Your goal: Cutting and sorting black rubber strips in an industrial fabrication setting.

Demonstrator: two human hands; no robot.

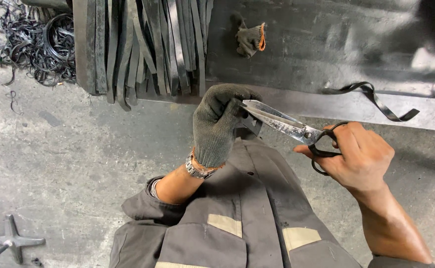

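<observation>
A big pair of scissors [297,130] is held in front of the person's body, above the grey jacket [247,208]. The long blades are laid across from right to left, tilted a little upward at the tip. The black handles are gripped by the bare right hand [361,156], with fingers pushed through the loops and closed tight around them. The blades look nearly shut, with only a thin gap seen between them. The tip end is met by the left hand [217,124], which is covered by a grey knitted glove. The gloved fingers are curled closed around the blade tips, so the left hand is nearest to the sharp end and the right hand is nearest to the handles. A small dark piece may be pinched there, but it cannot be told. Behind the hands, a dark metal table [326,49] is seen, with black rubber strips [143,44] hung over its edge and one loose curled strip [376,99] lying nearby.
</observation>
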